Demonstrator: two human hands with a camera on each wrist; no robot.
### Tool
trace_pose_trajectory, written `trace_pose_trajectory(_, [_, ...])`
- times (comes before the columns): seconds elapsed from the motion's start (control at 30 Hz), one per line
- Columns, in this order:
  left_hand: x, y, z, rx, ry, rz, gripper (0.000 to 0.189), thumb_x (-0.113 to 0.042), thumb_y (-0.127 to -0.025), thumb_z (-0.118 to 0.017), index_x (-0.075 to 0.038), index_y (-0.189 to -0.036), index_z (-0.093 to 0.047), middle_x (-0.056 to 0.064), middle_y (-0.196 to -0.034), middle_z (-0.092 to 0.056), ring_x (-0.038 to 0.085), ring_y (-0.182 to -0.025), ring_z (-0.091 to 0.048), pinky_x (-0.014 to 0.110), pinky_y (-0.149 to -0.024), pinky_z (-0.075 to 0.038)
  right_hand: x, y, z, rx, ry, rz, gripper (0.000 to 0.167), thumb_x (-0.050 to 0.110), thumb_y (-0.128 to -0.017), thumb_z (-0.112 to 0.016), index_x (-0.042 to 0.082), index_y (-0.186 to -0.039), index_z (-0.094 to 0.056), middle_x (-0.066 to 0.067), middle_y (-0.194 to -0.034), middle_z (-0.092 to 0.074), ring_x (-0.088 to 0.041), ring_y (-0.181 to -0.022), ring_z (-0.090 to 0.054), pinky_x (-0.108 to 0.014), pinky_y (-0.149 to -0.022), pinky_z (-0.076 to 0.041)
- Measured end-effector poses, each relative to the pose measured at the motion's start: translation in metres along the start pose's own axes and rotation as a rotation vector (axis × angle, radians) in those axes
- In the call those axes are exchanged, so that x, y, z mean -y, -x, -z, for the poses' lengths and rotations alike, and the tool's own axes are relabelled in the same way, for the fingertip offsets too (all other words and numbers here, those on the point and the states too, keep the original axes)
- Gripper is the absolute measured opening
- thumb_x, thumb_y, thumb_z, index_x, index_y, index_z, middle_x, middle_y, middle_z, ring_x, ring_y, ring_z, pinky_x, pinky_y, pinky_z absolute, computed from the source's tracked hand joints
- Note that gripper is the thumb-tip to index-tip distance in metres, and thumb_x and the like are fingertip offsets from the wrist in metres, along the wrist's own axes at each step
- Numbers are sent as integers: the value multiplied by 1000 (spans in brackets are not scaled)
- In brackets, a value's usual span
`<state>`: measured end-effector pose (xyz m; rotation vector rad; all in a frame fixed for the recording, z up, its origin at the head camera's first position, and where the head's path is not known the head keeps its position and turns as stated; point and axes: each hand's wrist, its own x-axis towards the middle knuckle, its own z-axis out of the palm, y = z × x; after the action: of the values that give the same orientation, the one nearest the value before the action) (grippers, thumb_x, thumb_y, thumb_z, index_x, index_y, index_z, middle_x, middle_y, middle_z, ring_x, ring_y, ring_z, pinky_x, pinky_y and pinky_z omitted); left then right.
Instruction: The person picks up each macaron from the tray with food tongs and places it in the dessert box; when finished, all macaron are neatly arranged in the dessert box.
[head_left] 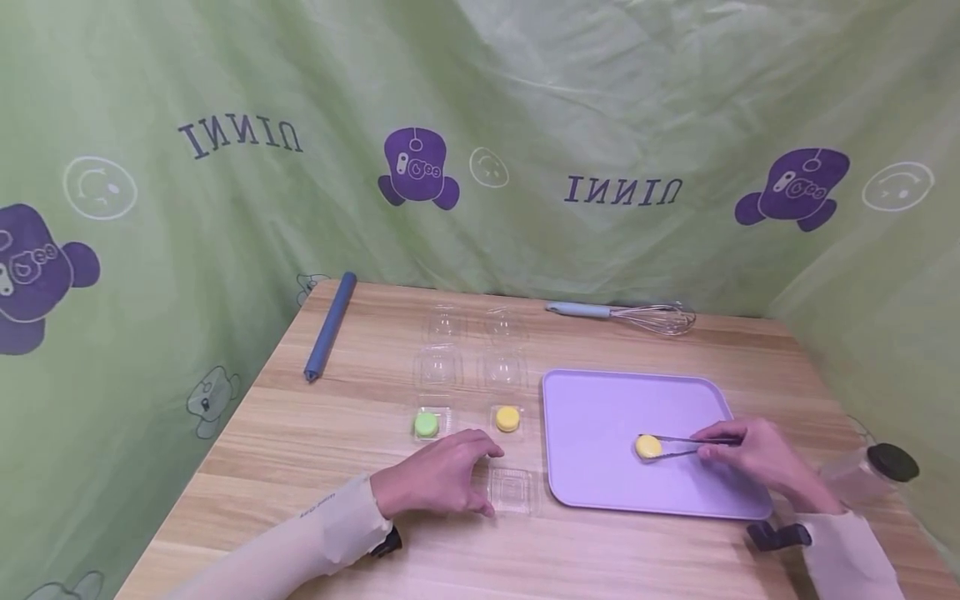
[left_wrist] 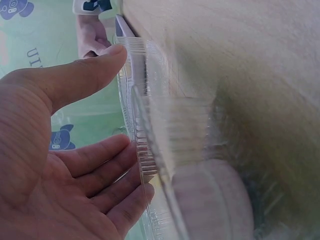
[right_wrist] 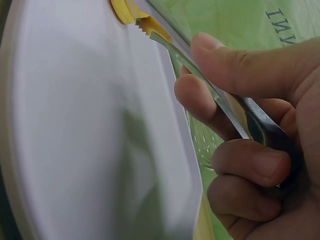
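Observation:
My right hand [head_left: 761,454] holds metal tongs [right_wrist: 200,75] between thumb and fingers. Their serrated tips are closed about a yellow macaron [head_left: 648,447], over the lilac tray [head_left: 600,492]. Fingers apart, my left hand [head_left: 442,475] reaches to the left side of a clear plastic box [head_left: 513,492]. In the left wrist view its thumb and fingertips are right at the clear plastic edge [left_wrist: 142,150]. Beyond that hand, a green macaron [head_left: 426,424] and another yellow macaron [head_left: 507,418] each sit in a clear box.
Several clear domed boxes [head_left: 438,367] stand farther back. A blue rolling pin [head_left: 330,329] lies at the far left, and a whisk [head_left: 622,314] at the back edge. By my right wrist is a clear jar with a black lid [head_left: 892,462]. Green printed cloth surrounds the table.

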<state>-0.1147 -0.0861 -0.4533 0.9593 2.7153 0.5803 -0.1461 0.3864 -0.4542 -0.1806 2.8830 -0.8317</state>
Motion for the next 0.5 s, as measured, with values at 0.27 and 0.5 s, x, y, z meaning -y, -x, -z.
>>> trace_pose_trajectory(0.27, [0,-1,-1,-5,2,-7,74,-45,-70,-90,-13,-131,-64,-4,-130,-66,14,-124,-61,31,-112,-51,0,1,0,-19,19,4,29,31,-81,-84,13,-103,-80,-14,-103,-78,3,-77,-52,-19,-61,-41])
trace_pose_trajectory(0.5, [-1,0,-2,0,10,-3,74,-45,-71,-89,-13,-132,-63,-3,-130,-66,15,-125,-60,32,-112,-51,-1,1,0,-41,11,-14,32,34,-83,-83,12,-106,-80,-21,-110,-76,1,-82,-53,-18,-64,-42])
